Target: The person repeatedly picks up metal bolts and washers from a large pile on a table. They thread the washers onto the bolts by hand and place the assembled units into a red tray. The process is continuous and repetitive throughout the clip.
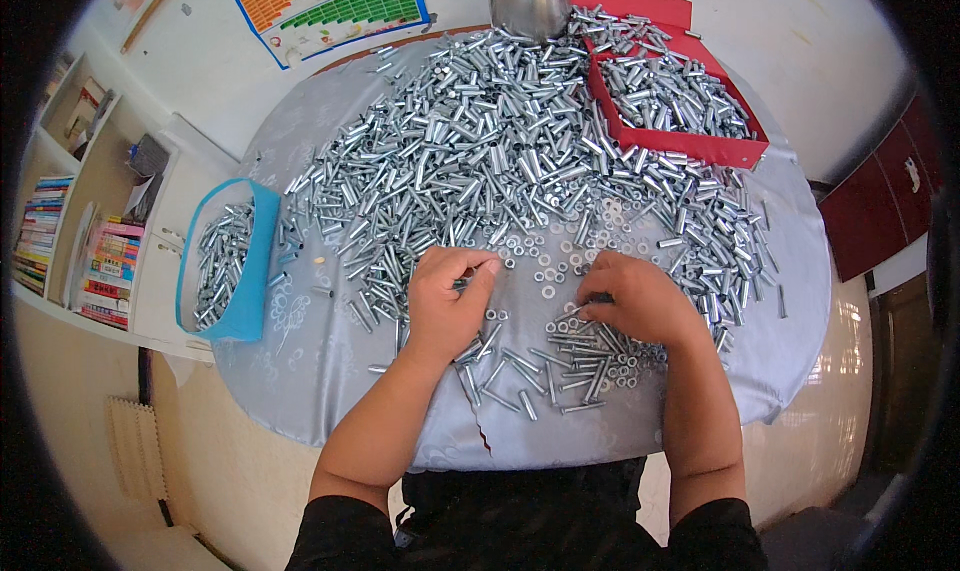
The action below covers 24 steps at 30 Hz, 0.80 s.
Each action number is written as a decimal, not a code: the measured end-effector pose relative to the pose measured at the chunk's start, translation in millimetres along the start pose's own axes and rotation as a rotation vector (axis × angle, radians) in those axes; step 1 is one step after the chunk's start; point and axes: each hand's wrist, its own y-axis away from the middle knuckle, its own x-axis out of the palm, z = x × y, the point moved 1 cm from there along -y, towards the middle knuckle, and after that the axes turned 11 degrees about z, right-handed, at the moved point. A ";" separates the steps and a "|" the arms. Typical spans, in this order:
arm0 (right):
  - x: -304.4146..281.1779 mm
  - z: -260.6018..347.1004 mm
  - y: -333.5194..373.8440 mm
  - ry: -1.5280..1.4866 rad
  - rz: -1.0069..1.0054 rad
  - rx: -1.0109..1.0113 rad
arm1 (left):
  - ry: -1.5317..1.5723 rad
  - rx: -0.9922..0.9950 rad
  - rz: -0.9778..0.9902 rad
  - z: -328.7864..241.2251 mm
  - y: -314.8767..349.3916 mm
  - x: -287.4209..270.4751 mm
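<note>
My left hand [452,293] is over the near side of a big heap of silvery metal sleeves and bolts [480,136]. Its thumb and forefinger are pressed together beside some small nuts [548,276]; whatever they may pinch is too small to make out. To the right, my right hand [640,296] curls its fingers inward above the table, their tips partly hidden. Anything inside that grip cannot be told. Between my forearms lie loose long bolts [590,371], with more nuts [628,366] beside my right wrist.
A red box [690,149] full of metal parts stands at the back right. On the left, a blue basket [258,261] holds more. A steel canister [530,6] is at the back. The grey-clothed round table [330,391] has a bookshelf [75,221] to its left.
</note>
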 end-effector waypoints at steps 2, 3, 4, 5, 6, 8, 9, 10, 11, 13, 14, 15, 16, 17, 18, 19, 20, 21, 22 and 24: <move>3.7 0.1 -0.7 0.006 0.018 0.012 | 0.031 -0.016 -0.001 0.0 0.4 0.8; 5.1 -0.1 -0.3 0.008 0.025 0.021 | 0.015 -0.001 0.009 0.0 0.7 2.1; 5.3 1.8 0.0 0.024 0.033 0.045 | -0.002 0.013 0.019 0.1 0.8 3.4; 4.7 5.1 0.1 0.040 0.041 0.069 | -0.005 0.028 0.015 0.1 0.5 4.6; 4.4 7.1 0.0 0.056 0.049 0.094 | -0.007 0.042 0.010 0.0 0.3 5.7; 2.5 6.1 -2.0 -0.017 -0.049 0.066 | -0.001 0.046 0.012 -0.2 0.4 7.0; 1.9 5.8 -3.4 -0.053 -0.098 0.051 | 0.007 0.035 0.016 -0.6 0.7 6.8; 2.7 6.2 -4.4 -0.134 -0.181 0.027 | 0.014 0.025 0.020 -0.7 1.2 6.8; 4.5 6.9 -5.3 -0.216 -0.264 0.002 | 0.023 0.022 0.016 -0.5 1.7 7.1; 3.4 8.8 -6.8 -0.440 -0.297 0.018 | 0.039 0.015 0.003 0.1 3.1 7.2; 0.3 11.3 -6.7 -0.583 -0.246 0.060 | 0.042 0.010 0.010 -0.3 3.7 6.6; -1.5 12.3 -6.5 -0.723 -0.197 0.106 | 0.048 0.007 0.019 -0.9 3.5 6.7; -0.1 7.2 -7.1 -0.801 -0.189 0.106 | 0.053 0.004 0.029 -1.2 3.2 6.9; 3.5 -2.2 -7.8 -0.878 -0.180 0.106 | 0.041 0.019 0.034 -1.3 2.6 7.1; 6.3 -7.8 -9.3 -0.957 -0.168 0.103 | 0.026 0.031 0.039 -1.2 2.6 7.0; 7.5 -8.8 -10.9 -1.048 -0.193 0.072 | 0.012 0.043 0.044 -1.0 2.6 6.8; 8.3 -9.1 -12.4 -1.139 -0.217 0.040 | 0.009 0.040 0.049 -1.1 2.6 6.5; 8.7 -8.8 -13.7 -1.230 -0.241 0.008 | 0.007 0.037 0.054 -1.7 2.6 6.2; 7.6 -5.6 -14.8 -1.274 -0.276 0.006 | 0.006 0.034 0.060 -2.2 2.6 6.0; 4.4 3.0 -16.6 -1.362 -0.346 0.002 | 0.021 0.017 0.064 -3.6 2.8 5.7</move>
